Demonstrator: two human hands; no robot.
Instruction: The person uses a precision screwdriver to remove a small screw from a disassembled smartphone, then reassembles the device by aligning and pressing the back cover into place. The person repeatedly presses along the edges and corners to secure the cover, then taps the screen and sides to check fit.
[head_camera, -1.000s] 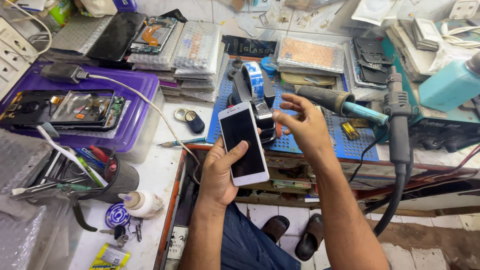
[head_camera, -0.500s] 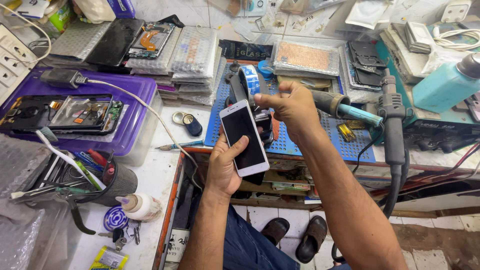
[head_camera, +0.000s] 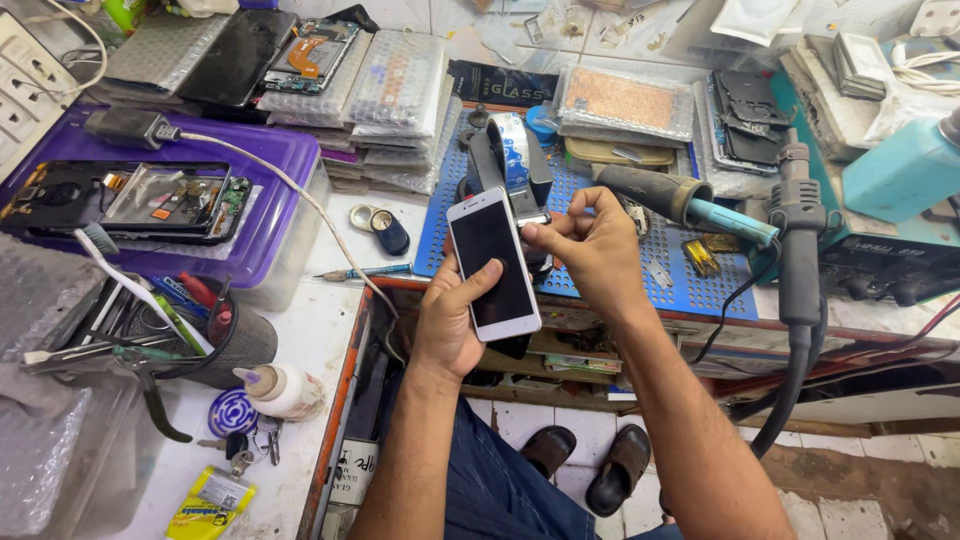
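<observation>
From the head camera, the person's left hand (head_camera: 452, 325) is wrapped around a white-framed smartphone (head_camera: 493, 264) with a dark screen, thumb lying across the glass, held upright above the open drawer at the bench's front edge. The right hand (head_camera: 592, 250) has its fingertips pressed against the phone's upper right edge, pinching there. Just behind lies a blue perforated mat (head_camera: 690, 290), and a purple tray (head_camera: 270, 200) with an opened phone sits well apart on the left.
</observation>
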